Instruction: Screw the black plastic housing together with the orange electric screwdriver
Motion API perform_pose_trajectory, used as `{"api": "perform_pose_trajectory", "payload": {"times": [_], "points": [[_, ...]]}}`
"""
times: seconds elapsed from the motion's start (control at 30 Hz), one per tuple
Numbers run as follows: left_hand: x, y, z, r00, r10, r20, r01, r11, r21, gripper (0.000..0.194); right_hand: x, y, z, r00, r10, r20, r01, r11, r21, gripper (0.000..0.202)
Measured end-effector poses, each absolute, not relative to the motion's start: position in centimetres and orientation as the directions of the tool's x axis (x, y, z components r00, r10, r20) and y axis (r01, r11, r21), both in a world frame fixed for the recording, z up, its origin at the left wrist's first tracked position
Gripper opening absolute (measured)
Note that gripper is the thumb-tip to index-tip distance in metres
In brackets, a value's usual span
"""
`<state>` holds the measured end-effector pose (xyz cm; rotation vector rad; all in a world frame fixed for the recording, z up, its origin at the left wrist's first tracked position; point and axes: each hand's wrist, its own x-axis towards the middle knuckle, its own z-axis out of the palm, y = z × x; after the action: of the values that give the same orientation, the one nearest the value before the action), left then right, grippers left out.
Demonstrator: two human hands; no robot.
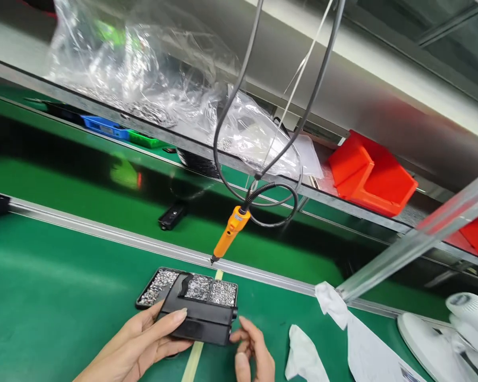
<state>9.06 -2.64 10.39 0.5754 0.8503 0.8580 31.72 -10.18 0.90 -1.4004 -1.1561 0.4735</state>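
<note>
My left hand (143,339) grips a flat black plastic device casing (201,324), thumb on top and fingers beneath. A small round knob (235,313) sticks out at the casing's right end. My right hand (253,350) is beside that end, its fingers loosely bent and apart; one fingertip is at the corner, and I cannot tell if it touches. Behind the casing lies a black tray (158,286) with compartments of small shiny metal parts, partly covered by the casing. An orange electric screwdriver (229,236) hangs on a cable above the tray, tip down.
Yellow tape (193,361) runs along the green bench (56,297). White cloths (305,355) and a white stand (426,339) are at right. Overhead, a shelf carries clear plastic bags (143,69) and a red bin (370,172). A black box (172,215) lies behind the metal rail (103,233).
</note>
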Motion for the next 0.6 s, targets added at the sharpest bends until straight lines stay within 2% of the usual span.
{"api": "perform_pose_trajectory", "payload": {"times": [0.13, 0.27, 0.4, 0.6], "points": [[8.8, -3.1, 7.5, 0.424, 0.808, -0.41, -0.378, 0.569, 0.73, 0.068, 30.3, -10.9, 2.0, 0.402, 0.868, 0.293, 0.254, 0.202, -0.946, 0.067], [8.2, -2.9, 5.1, 0.432, 0.795, -0.425, -0.37, 0.586, 0.72, 0.07, 30.1, -11.3, 1.4, 0.401, 0.866, 0.299, 0.203, 0.234, -0.951, 0.058], [8.6, -3.1, 6.0, 0.44, 0.783, -0.44, -0.337, 0.598, 0.727, 0.09, 30.2, -11.6, 0.5, 0.412, 0.873, 0.261, 0.182, 0.202, -0.962, 0.061], [9.4, -4.1, 7.6, 0.333, 0.832, -0.443, -0.252, 0.531, 0.809, 0.101, 30.1, -12.0, 0.3, 0.353, 0.91, 0.216, 0.159, 0.169, -0.973, 0.073]]}}
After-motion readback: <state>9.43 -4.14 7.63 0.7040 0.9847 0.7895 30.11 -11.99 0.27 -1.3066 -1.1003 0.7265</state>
